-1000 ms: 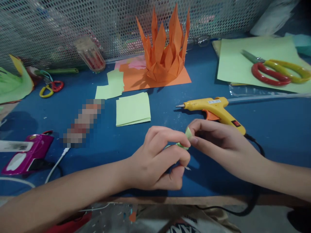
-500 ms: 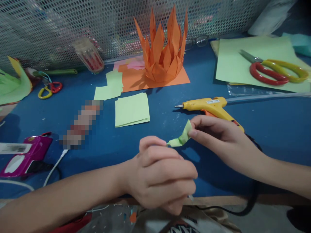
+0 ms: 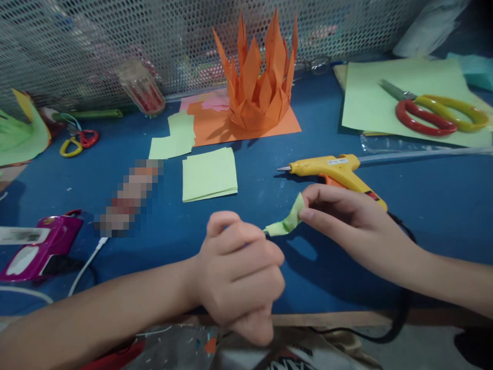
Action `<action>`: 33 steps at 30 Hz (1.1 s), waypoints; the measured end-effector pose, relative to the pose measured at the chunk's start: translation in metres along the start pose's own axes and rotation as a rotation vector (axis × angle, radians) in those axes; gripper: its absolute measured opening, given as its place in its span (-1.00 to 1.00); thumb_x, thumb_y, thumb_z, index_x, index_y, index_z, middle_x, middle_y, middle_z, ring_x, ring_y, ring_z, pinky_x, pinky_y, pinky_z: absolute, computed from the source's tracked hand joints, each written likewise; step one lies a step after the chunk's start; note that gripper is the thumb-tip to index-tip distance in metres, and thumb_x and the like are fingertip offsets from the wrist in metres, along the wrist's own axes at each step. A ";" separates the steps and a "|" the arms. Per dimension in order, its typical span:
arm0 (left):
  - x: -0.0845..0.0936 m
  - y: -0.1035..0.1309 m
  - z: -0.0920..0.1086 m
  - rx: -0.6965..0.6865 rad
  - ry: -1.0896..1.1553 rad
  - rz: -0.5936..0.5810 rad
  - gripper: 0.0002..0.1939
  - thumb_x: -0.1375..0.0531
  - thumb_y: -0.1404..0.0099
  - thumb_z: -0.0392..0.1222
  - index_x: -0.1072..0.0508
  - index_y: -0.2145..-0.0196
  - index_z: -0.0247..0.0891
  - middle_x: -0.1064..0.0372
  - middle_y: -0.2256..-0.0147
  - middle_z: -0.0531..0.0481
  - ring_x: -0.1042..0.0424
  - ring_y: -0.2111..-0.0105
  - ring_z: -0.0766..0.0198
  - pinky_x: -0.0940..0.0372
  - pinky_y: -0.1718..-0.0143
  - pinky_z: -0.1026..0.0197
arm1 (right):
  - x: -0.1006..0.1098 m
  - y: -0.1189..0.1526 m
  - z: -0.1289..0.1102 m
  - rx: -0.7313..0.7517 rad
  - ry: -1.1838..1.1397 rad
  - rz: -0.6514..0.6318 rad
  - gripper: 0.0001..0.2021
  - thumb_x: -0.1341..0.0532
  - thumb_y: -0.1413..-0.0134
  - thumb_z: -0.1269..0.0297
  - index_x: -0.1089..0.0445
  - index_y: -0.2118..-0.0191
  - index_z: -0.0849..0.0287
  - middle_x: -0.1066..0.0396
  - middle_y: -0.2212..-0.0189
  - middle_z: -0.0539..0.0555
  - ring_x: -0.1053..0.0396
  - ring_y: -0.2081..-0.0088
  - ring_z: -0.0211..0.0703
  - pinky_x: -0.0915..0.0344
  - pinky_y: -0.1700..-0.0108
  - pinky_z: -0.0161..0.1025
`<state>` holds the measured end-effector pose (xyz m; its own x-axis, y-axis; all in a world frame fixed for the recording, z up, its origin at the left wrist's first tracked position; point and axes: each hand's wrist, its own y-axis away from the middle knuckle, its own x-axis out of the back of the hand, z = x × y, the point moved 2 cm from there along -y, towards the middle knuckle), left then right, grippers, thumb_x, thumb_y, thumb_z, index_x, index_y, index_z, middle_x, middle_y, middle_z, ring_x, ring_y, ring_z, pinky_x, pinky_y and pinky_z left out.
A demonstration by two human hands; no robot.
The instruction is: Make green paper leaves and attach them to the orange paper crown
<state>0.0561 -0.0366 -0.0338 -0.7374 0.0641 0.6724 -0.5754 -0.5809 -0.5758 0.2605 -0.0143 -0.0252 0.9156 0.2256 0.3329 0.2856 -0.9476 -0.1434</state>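
Observation:
My left hand (image 3: 242,275) is closed in a fist just above the table's front edge, gripping the lower end of a narrow twisted strip of light green paper (image 3: 285,224). What else lies inside that fist is hidden. Between thumb and forefinger, my right hand (image 3: 346,221) pinches the strip's upper end. A yellow glue gun (image 3: 327,167) lies just behind my right hand, its metal tip to the left. Behind the hands rests a stack of light green paper squares (image 3: 210,174).
A spiky orange paper piece (image 3: 260,92) stands on an orange sheet (image 3: 215,123) at the back. Large scissors (image 3: 427,114) lie on green sheets (image 3: 365,92) at right. Small scissors (image 3: 80,143), a jar (image 3: 142,90) and a purple item (image 3: 57,236) are at left.
My left fist has turned and shifted a little to the left, still gripping the green strip. My right hand has barely moved, and the strip looks slightly straighter.

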 end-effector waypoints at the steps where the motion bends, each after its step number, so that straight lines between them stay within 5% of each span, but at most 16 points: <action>1: 0.010 -0.008 0.002 -0.146 -0.044 0.033 -0.86 -0.02 -0.22 -0.22 -0.25 0.50 -0.13 -0.42 0.53 0.11 -0.39 0.41 0.18 -0.19 0.24 -0.05 | 0.000 0.000 0.000 -0.011 0.003 0.000 -0.82 -0.25 -0.20 0.14 -0.39 0.40 0.06 -0.33 0.53 -0.04 -0.28 0.52 -0.26 -0.29 0.57 -0.31; 4: 0.026 -0.026 0.001 -0.113 -0.063 0.083 -0.89 -0.05 -0.14 -0.33 -0.19 0.49 -0.16 -0.44 0.49 0.11 -0.34 0.45 0.24 -0.20 0.30 0.00 | 0.001 0.000 0.001 -0.004 0.001 0.001 -0.83 -0.23 -0.22 0.18 -0.38 0.41 0.06 -0.33 0.54 -0.04 -0.29 0.53 -0.26 -0.29 0.57 -0.31; 8: 0.022 -0.033 -0.002 0.067 0.009 0.149 -0.78 -0.03 -0.22 -0.38 -0.17 0.54 -0.17 -0.36 0.55 0.10 -0.32 0.54 0.31 -0.23 0.38 0.07 | 0.002 0.000 0.002 0.024 -0.006 -0.012 -0.84 -0.19 -0.23 0.29 -0.37 0.41 0.03 -0.31 0.56 -0.06 -0.27 0.55 -0.30 -0.26 0.59 -0.34; 15: 0.011 -0.036 -0.012 0.292 0.192 0.214 -0.77 -0.15 -0.35 -0.35 -0.55 0.42 -0.20 -0.58 0.36 0.03 -0.53 0.35 0.33 -0.42 0.33 0.28 | 0.003 0.002 0.002 -0.007 -0.038 -0.083 -0.78 -0.15 -0.26 0.30 -0.30 0.46 0.04 -0.21 0.60 -0.08 -0.18 0.59 -0.32 -0.18 0.63 -0.35; 21: 0.011 -0.038 -0.014 0.211 0.211 0.208 -0.91 -0.32 -0.24 -0.36 -0.60 0.39 -0.23 -0.62 0.32 0.00 -0.56 0.33 0.33 -0.45 0.23 0.29 | 0.003 0.003 0.004 -0.020 -0.032 -0.129 -0.78 -0.14 -0.27 0.28 -0.30 0.45 0.03 -0.22 0.58 -0.08 -0.20 0.56 -0.29 -0.20 0.60 -0.34; 26: 0.006 -0.036 -0.013 0.114 0.203 0.083 -0.97 -0.37 -0.21 -0.34 -0.60 0.38 -0.27 -0.62 0.36 -0.02 -0.53 0.35 0.34 -0.40 0.25 0.29 | 0.001 0.003 0.003 -0.074 -0.055 -0.126 -0.78 -0.18 -0.26 0.19 -0.32 0.45 0.04 -0.20 0.59 -0.07 -0.17 0.57 -0.30 -0.16 0.59 -0.31; 33: 0.003 -0.034 -0.011 0.128 0.161 0.041 -0.97 -0.38 -0.21 -0.30 -0.60 0.35 -0.26 -0.61 0.36 0.02 -0.48 0.34 0.31 -0.38 0.24 0.25 | -0.001 0.003 0.001 -0.088 -0.066 -0.124 -0.72 -0.22 -0.22 0.01 -0.32 0.45 0.03 -0.20 0.58 -0.06 -0.18 0.56 -0.29 -0.14 0.58 -0.27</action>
<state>0.0695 -0.0077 -0.0181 -0.8119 0.1613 0.5610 -0.5021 -0.6834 -0.5301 0.2608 -0.0172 -0.0272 0.8923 0.3538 0.2806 0.3744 -0.9270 -0.0215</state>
